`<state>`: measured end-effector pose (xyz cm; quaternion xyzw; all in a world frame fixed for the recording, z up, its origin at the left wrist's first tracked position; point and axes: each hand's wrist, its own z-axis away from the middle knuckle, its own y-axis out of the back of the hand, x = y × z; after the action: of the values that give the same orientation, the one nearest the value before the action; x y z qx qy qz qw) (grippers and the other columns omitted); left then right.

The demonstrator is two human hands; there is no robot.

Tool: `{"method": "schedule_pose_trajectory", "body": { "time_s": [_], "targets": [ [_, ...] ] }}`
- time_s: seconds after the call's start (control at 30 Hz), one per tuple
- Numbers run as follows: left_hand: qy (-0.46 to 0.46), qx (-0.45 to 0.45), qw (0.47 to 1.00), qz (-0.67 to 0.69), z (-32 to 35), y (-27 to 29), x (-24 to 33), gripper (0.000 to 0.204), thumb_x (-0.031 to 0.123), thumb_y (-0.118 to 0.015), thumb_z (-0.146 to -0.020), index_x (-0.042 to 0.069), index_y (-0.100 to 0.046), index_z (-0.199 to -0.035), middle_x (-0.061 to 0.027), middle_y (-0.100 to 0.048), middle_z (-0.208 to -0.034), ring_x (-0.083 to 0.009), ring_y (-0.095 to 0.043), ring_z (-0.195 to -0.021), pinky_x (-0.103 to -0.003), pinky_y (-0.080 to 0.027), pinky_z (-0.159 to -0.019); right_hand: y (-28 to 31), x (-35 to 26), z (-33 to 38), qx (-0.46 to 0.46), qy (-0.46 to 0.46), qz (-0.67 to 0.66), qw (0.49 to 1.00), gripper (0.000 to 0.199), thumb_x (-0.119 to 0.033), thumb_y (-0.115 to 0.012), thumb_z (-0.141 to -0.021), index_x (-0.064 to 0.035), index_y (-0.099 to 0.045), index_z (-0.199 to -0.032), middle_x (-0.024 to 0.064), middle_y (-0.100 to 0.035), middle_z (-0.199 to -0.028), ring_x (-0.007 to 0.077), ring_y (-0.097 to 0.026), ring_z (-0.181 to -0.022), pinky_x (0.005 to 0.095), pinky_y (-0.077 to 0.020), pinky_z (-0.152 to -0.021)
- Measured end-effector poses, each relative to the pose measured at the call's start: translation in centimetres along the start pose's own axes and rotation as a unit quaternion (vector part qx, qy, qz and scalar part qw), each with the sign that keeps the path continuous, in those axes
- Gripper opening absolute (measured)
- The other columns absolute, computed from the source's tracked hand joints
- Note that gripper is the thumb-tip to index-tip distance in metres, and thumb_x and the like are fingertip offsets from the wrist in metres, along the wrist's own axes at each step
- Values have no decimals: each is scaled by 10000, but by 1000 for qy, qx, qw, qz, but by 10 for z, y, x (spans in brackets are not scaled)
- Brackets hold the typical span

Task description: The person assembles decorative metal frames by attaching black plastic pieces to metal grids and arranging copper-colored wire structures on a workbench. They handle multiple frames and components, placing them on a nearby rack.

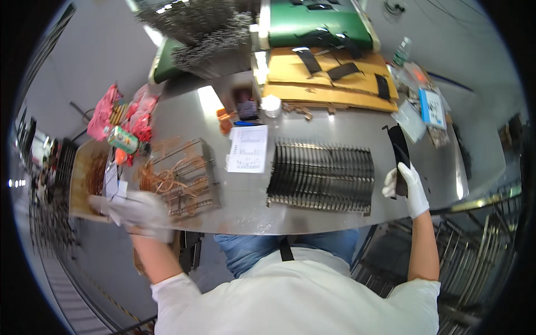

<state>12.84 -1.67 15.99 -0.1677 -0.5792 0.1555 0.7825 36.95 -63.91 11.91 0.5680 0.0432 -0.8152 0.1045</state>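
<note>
My right hand point(406, 187), in a white glove, grips a flat black curved strip point(398, 146) that stands up from the hand at the right end of the metal table point(312, 120). Just left of it lies a long row of several similar dark strips point(321, 176), stacked on edge. My left hand point(137, 211), also gloved and blurred by motion, is at the table's near left edge beside a wire basket point(184, 176) full of copper-coloured bent pieces. Whether the left hand holds anything is unclear.
A white paper sheet point(247, 148) lies mid-table. Cardboard sheets point(329, 75) with black strips lie at the back, a green surface point(318, 25) behind them. Red bags point(120, 114) and a can point(123, 139) sit at the left, a cardboard box point(89, 176) below them. Metal racks point(474, 245) stand at the right.
</note>
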Motion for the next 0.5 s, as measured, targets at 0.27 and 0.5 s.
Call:
{"method": "schedule_pose_trajectory", "body": {
  "time_s": [0.27,0.5],
  "targets": [
    [-437,192,848,231,90,134,107,511,244,-510,-1045,-71,-514,-1448,-180,-649,-1337,-255,-622,-1093,-404,-511,-874,-9,62,-31,-43,-117,-2,992,635,-605,-439,-1045,-64,-705,-847,39,-635,-634,141,-532,-520,284,-383,-465],
    [-359,130,924,-25,-52,10,160,429,135,-632,-1021,-36,-552,-1406,-100,-674,-1212,-161,-640,-1007,-285,-549,-870,-6,61,-38,-84,-150,74,982,583,-501,-515,-1049,-27,-576,-1382,78,-694,-1087,144,-646,-749,292,-504,-561]
  ]
}}
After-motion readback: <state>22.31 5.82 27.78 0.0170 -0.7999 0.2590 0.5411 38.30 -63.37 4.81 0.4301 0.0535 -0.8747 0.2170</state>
